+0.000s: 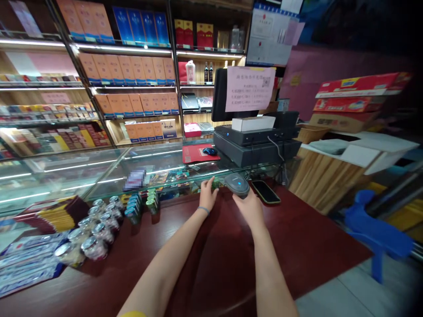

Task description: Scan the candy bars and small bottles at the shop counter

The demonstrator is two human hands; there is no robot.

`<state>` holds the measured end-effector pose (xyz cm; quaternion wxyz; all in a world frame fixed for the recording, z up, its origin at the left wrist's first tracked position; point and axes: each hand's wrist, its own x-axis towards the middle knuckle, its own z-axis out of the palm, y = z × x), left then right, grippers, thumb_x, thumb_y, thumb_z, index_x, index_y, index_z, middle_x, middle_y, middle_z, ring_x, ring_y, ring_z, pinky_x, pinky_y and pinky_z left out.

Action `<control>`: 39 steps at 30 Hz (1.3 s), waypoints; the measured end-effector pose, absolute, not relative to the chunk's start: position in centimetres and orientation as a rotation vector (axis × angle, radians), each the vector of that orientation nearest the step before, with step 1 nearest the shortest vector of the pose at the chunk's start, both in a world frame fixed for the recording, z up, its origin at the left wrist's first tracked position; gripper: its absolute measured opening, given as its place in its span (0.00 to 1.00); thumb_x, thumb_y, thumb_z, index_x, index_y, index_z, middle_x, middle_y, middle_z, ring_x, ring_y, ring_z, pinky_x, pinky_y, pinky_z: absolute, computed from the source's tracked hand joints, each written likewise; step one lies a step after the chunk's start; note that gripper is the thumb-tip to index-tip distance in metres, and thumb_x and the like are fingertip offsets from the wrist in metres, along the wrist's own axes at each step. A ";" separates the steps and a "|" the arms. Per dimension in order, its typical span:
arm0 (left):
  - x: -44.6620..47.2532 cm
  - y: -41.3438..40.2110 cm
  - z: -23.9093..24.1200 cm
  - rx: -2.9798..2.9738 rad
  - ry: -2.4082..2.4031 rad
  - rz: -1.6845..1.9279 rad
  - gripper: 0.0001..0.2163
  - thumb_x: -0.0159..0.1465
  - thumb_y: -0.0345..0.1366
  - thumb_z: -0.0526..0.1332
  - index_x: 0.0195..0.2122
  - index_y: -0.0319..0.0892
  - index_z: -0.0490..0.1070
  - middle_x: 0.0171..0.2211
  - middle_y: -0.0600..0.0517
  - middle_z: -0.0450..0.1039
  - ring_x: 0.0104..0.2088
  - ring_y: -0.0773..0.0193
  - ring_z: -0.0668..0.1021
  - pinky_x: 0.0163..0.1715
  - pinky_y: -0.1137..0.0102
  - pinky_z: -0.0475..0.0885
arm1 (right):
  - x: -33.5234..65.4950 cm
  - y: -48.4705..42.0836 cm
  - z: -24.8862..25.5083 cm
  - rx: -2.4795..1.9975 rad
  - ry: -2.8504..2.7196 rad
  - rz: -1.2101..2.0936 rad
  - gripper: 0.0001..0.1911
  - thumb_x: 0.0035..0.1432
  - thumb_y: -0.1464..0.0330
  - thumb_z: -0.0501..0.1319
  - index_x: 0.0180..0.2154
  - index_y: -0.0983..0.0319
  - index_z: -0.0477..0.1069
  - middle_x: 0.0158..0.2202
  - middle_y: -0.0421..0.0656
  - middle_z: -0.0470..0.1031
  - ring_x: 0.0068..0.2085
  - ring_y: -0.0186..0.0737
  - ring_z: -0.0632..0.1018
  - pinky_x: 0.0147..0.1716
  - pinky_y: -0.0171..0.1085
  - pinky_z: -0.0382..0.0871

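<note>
My right hand (250, 208) is wrapped round a grey barcode scanner (237, 184) with a small blue light on top. To its left, my left hand (207, 197) reaches to the glass edge at the back of the dark red table (224, 255). Its fingers are apart, beside a small green item (216, 183) that is too small to name. Whether the fingertips touch that item, I cannot tell. A black smartphone (266, 192) lies flat just right of the scanner.
Several lidded jars (95, 240), small green canisters (152, 201) and flat packets (31, 262) stand or lie on the left. Behind are a glass counter (109, 160), a mouse (209, 151) and a monitor (220, 94). A blue stool (376, 229) stands at right.
</note>
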<state>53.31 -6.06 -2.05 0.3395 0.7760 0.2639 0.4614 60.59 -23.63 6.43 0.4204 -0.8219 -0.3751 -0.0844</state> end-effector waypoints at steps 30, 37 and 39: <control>26.2 -8.6 1.9 0.989 0.551 0.900 0.25 0.61 0.39 0.68 0.59 0.48 0.67 0.45 0.48 0.74 0.42 0.63 0.79 0.38 0.70 0.76 | 56.5 -19.1 7.8 -1.962 -1.529 -0.614 0.17 0.52 0.61 0.61 0.42 0.63 0.72 0.28 0.51 0.80 0.32 0.51 0.81 0.30 0.37 0.64; 21.6 -8.4 0.2 0.882 0.560 0.952 0.28 0.63 0.38 0.66 0.64 0.53 0.62 0.52 0.47 0.73 0.46 0.60 0.79 0.40 0.67 0.77 | 50.0 -18.9 5.4 -1.728 -1.787 -0.284 0.18 0.50 0.63 0.60 0.44 0.60 0.70 0.28 0.46 0.80 0.32 0.50 0.82 0.32 0.36 0.67; 21.3 -8.2 -0.2 0.848 0.546 0.981 0.27 0.63 0.37 0.65 0.64 0.52 0.62 0.52 0.47 0.73 0.47 0.60 0.79 0.41 0.66 0.77 | 48.1 -19.4 4.9 -1.679 -1.828 -0.114 0.20 0.50 0.64 0.60 0.47 0.59 0.68 0.30 0.45 0.81 0.32 0.49 0.82 0.31 0.36 0.67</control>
